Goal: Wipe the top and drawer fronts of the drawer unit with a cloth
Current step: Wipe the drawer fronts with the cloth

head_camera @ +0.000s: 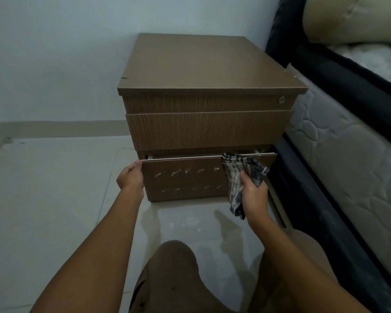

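Note:
A brown wood-grain drawer unit point(208, 71) stands against the pale wall, with three drawer fronts below its bare top. The bottom drawer point(185, 179) is pulled out a little and shows rows of pale scuff marks. My left hand point(131, 177) grips the left top corner of that drawer front. My right hand point(253, 195) holds a folded dark checked cloth point(239, 170) pressed against the drawer's right end, its top draped over the drawer's upper edge. The top drawer has a small round lock point(281, 100) at its right.
A bed with a quilted white mattress point(339, 159) and dark frame point(321, 64) runs close along the unit's right side. A cream pillow point(348, 19) lies on it. Glossy pale floor tiles point(54, 188) spread to the left and front. My knees point(176, 267) are below.

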The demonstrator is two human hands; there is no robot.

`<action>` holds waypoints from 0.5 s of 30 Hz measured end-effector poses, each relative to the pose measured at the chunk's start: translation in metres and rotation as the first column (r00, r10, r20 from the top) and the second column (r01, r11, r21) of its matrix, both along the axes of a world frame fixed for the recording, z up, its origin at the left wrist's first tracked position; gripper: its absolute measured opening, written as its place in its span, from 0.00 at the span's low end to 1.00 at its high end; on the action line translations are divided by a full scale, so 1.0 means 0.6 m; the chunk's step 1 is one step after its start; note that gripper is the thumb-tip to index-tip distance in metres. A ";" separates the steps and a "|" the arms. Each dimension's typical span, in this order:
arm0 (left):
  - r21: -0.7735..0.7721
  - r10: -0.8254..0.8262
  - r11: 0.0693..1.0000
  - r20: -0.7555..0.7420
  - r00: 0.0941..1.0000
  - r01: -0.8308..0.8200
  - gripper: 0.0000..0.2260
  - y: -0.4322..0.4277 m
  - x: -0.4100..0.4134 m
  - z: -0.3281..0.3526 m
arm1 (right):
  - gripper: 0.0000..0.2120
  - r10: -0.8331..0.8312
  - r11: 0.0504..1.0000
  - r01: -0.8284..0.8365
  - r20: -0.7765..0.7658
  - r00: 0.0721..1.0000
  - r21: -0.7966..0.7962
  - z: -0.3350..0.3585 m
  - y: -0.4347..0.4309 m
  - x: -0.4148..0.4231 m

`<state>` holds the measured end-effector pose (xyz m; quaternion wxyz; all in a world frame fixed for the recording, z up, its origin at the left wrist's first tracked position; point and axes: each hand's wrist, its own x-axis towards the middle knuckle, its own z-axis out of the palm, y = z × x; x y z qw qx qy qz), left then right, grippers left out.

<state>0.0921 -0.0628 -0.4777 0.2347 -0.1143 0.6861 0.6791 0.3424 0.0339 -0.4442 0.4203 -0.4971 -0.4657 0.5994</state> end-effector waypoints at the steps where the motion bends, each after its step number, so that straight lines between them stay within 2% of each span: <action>1: 0.000 -0.007 1.000 0.013 1.000 0.007 0.12 0.002 -0.002 0.003 | 0.11 -0.024 1.000 0.024 0.000 1.000 -0.009 -0.004 0.004 0.004; 10: 0.024 -0.044 0.999 0.022 0.999 0.043 0.06 0.020 -0.025 -0.003 | 0.18 -0.238 0.963 0.227 -0.060 0.970 -0.147 -0.033 0.038 0.011; 15: 0.014 -0.040 0.999 0.002 0.999 0.040 0.10 0.027 -0.026 -0.006 | 0.19 -0.357 0.916 0.341 -0.044 0.933 -0.211 -0.058 0.065 0.020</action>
